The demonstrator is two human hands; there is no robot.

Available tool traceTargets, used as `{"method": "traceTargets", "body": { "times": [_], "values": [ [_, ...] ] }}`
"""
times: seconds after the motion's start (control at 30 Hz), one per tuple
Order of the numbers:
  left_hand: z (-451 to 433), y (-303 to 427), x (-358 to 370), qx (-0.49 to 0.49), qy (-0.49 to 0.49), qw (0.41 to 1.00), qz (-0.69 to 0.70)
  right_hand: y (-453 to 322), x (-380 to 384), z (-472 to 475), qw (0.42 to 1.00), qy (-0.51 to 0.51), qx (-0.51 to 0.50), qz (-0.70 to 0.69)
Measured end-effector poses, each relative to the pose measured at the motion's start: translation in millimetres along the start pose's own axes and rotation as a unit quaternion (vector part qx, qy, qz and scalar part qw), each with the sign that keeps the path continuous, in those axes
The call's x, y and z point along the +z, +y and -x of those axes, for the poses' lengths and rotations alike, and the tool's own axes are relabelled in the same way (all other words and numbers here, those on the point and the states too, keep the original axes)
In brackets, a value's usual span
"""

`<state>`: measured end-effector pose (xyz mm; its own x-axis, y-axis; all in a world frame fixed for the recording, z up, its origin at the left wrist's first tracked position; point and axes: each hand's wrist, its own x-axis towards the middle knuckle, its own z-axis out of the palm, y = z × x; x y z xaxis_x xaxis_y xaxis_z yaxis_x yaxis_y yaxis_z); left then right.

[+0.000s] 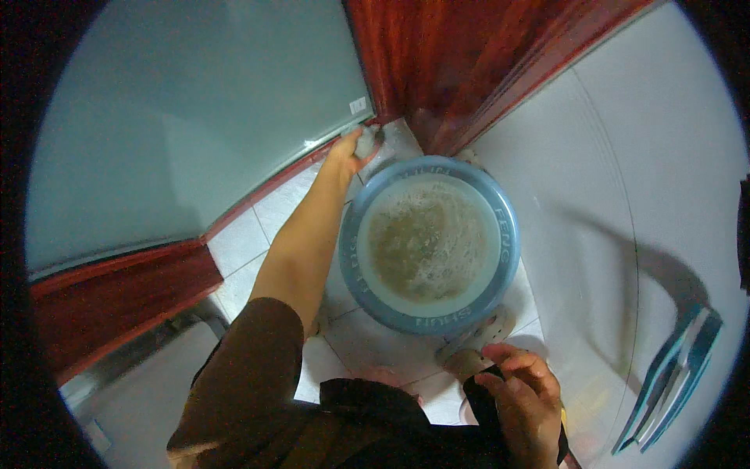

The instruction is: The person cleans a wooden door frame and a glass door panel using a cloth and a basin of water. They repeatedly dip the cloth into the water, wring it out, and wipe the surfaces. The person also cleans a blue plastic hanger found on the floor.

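A round blue plastic basin [433,319] stands on the tiled floor in front of me, holding murky, sudsy water [430,240]. Beyond its upper left rim, my left hand [354,149] grips a pale, wet-looking cloth [367,140] against the lower edge of a frosted glass panel [205,117]. My right hand [521,387] is near my body, below the basin's right side, with its fingers curled. Whether anything lies within those fingers cannot be told.
Dark red wood framing [433,58] meets the glass panel beyond the basin. A smooth white surface [586,176] runs along the right, with a blue and silver handle-like fixture [674,375] at lower right. White floor tiles [237,240] surround the basin.
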<state>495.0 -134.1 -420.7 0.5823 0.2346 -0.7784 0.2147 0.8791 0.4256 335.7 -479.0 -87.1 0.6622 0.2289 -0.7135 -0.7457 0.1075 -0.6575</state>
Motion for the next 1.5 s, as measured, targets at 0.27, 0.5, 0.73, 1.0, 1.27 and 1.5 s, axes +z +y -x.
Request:
{"method": "traceTargets", "body": {
  "times": [0.27, 0.5, 0.73, 1.0, 1.27, 1.5],
  "values": [
    [-54, -19, 54, -0.05, -0.034, 0.995, 0.086, 4, 0, -20, 0.996, 0.028, 0.048, -0.063],
    [-30, -7, 22, -0.05, -0.097, 0.97, 0.218, -7, 11, -11, 0.995, 0.005, 0.068, -0.079],
    [89, 54, 39, -0.006, -0.144, 0.975, 0.171, -16, 19, 28, 0.992, -0.024, 0.016, -0.123],
    [244, 156, 31, 0.073, -0.185, 0.963, 0.18, -17, 23, 55, 0.972, -0.158, -0.04, -0.166],
    [421, 269, -29, 0.261, -0.252, 0.927, 0.094, 1, 22, 65, 0.956, -0.231, -0.026, -0.178],
    [347, 232, -22, 0.24, -0.169, 0.952, -0.087, 6, 9, 55, 0.964, -0.188, -0.022, -0.185]
  ]
}}
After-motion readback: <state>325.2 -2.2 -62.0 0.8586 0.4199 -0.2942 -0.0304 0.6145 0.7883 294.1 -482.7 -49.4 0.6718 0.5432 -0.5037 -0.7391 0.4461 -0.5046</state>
